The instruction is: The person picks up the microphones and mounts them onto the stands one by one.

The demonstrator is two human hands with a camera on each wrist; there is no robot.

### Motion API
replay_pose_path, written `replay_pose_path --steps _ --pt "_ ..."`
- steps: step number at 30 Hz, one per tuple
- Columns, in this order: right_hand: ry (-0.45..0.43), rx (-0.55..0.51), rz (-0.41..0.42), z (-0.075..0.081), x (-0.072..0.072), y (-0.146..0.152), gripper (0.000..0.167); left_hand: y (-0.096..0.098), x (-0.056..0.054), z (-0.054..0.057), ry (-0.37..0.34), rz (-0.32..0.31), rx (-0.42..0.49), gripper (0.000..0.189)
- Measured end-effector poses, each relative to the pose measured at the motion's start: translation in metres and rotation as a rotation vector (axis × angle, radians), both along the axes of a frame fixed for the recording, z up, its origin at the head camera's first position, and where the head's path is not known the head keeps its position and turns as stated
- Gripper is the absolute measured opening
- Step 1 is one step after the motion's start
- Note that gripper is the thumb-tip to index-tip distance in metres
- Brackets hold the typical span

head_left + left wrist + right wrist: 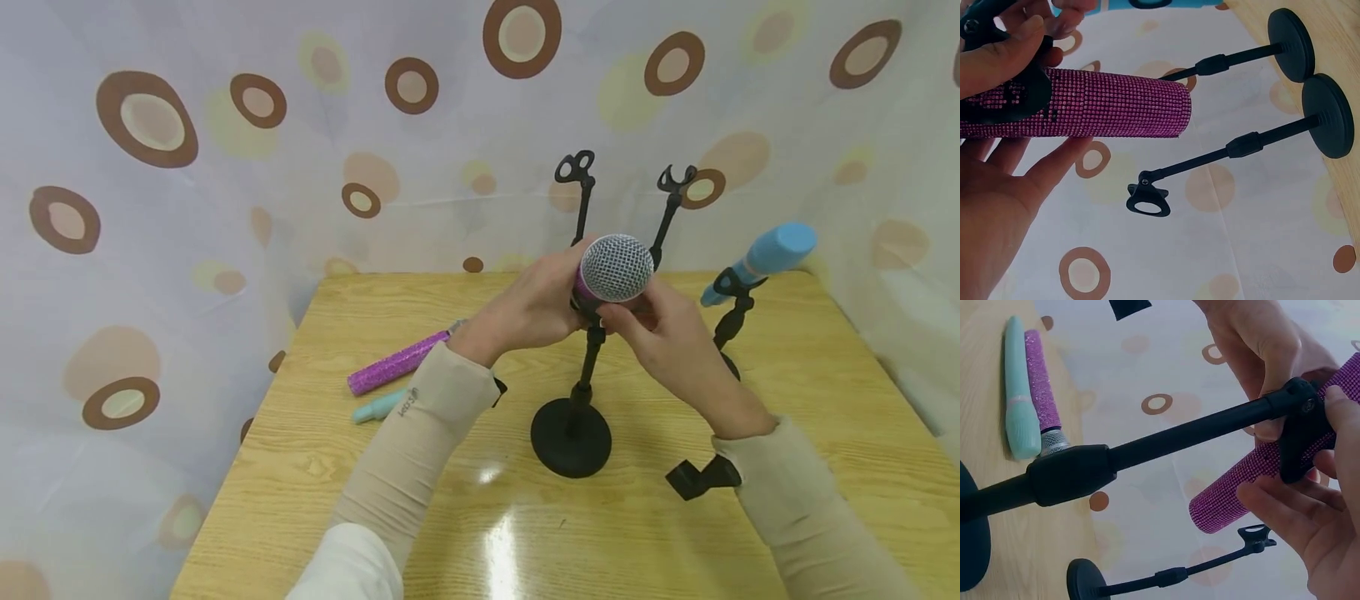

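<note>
A microphone [617,267] with a silver mesh head and a purple rhinestone-studded body [1122,103] lies in the black clip [1300,440] atop a desk stand [572,437]. Its mesh head faces the head camera. My left hand [532,304] grips the microphone from the left, its thumb over the clip in the left wrist view. From the right, my right hand [678,350] holds the microphone at the clip between thumb and fingers. In the head view the microphone's mesh head hides much of the clip and some fingertips.
Behind stand two more black stands with bare clips [575,167] [677,179]. At right, a blue microphone [776,250] sits in another stand. A purple glittery microphone [397,364] and a mint-green one [377,407] lie on the wooden table [300,500], left. A patterned sheet [450,233] hangs behind.
</note>
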State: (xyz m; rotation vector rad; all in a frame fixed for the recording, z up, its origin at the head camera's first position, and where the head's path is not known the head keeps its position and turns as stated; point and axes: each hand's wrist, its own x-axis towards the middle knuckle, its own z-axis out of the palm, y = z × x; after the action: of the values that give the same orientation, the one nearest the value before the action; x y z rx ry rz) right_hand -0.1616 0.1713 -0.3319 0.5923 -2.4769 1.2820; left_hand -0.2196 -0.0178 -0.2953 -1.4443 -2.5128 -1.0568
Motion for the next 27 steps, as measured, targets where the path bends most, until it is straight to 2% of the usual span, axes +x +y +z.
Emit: replay_pose_path --steps 6,10,16,22,24,27 --pt "0.147 0.135 -0.030 -0.0004 0.0009 0.0009 0.027 0.0005 -0.0007 0.0004 0.037 0.011 -0.037 0.066" --pt "0.203 0.204 -0.074 -0.0004 0.0026 -0.0006 0.025 0.0012 -0.0006 -0.0003 0.055 0.006 -0.041 0.066" --pt "0.212 0.283 -0.079 -0.0029 0.0020 -0.0022 0.025 0.0001 0.0009 -0.0029 0.085 0.003 -0.054 0.062" --pt "0.210 0.254 -0.061 -0.0058 0.0021 -0.0031 0.021 0.0005 -0.0007 -0.0022 0.069 -0.015 -0.036 0.055" --pt "0.204 0.245 -0.060 -0.0066 0.0027 -0.0039 0.021 0.0013 -0.0018 -0.0022 0.041 -0.027 -0.038 0.054" --pt "0.112 0.200 -0.043 -0.0097 0.0058 -0.0045 0.025 0.0026 -0.0033 -0.0035 -0.037 -0.048 -0.030 0.058"
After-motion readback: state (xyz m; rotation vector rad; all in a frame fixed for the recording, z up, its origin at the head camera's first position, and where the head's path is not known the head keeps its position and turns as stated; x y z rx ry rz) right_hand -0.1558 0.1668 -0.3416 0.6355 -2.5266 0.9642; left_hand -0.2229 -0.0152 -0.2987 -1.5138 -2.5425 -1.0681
